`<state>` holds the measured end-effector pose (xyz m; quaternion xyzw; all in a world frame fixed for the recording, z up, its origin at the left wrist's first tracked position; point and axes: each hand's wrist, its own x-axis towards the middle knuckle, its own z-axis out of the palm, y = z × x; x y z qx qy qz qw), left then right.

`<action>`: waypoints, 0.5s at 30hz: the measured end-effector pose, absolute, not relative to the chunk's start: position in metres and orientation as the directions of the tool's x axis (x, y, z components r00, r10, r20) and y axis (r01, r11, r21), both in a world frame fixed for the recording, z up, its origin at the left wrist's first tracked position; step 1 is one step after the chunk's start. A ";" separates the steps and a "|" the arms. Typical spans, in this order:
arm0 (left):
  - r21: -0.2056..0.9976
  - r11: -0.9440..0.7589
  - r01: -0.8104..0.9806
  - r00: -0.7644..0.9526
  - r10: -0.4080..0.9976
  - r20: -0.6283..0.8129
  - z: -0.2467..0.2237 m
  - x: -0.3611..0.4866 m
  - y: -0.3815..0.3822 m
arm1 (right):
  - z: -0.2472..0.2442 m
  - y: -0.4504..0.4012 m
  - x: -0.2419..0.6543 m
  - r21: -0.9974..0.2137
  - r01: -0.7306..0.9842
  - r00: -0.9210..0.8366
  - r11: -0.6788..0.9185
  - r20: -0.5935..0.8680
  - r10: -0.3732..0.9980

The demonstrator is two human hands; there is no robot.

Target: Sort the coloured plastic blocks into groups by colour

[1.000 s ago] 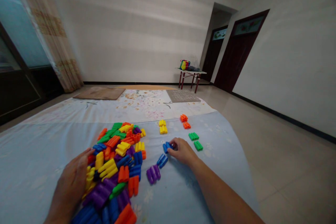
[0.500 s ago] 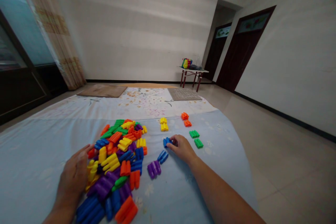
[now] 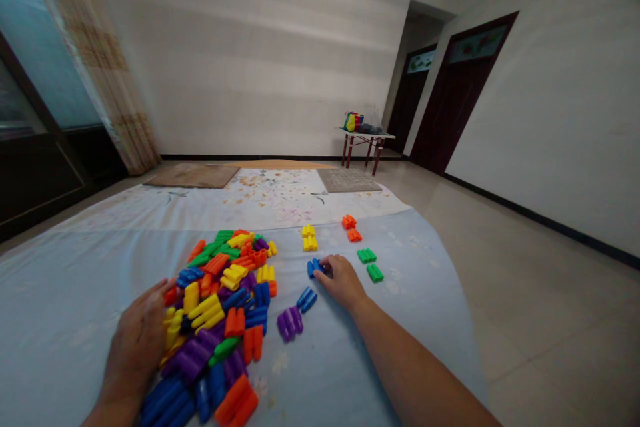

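Between the thumb and fingers of my right hand [image 3: 341, 281] is a blue block [image 3: 314, 267], resting on the pale blue cloth. Just below it lie another blue block [image 3: 307, 299] and a purple block [image 3: 290, 323]. My left hand [image 3: 139, 337] lies along the left side of a heaped pile of coloured blocks, fingers extended and touching it; a yellow block [image 3: 207, 312] is near the pile's middle. Beyond my right hand are two yellow blocks [image 3: 310, 243], two orange blocks [image 3: 355, 235] and two green blocks [image 3: 375, 273].
The cloth-covered table [image 3: 420, 320] has a brown board [image 3: 195, 175] at its far left and a greyish board [image 3: 349, 180] at its far right. A small table [image 3: 370, 136] with bags stands by the wall. A curtain [image 3: 107, 60] hangs at left.
The whole view has shifted slightly, moving the scene a little left. Both hands keep nearly the same places relative to the blocks.
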<state>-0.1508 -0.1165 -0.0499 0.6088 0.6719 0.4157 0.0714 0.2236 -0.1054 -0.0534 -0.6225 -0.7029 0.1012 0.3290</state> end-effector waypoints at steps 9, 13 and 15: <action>0.647 -0.074 0.759 -0.253 0.882 0.398 -0.044 -0.146 -0.119 | -0.056 -0.104 0.224 -0.558 0.807 -0.008 0.191 0.313 0.950; 0.654 -0.070 0.753 -0.274 0.870 0.409 -0.044 -0.144 -0.121 | -0.048 -0.110 0.224 -0.585 0.774 0.001 0.240 0.380 0.925; 0.658 -0.074 0.749 -0.280 0.865 0.416 -0.043 -0.144 -0.122 | -0.038 -0.117 0.221 -0.584 0.738 -0.058 0.337 0.443 0.895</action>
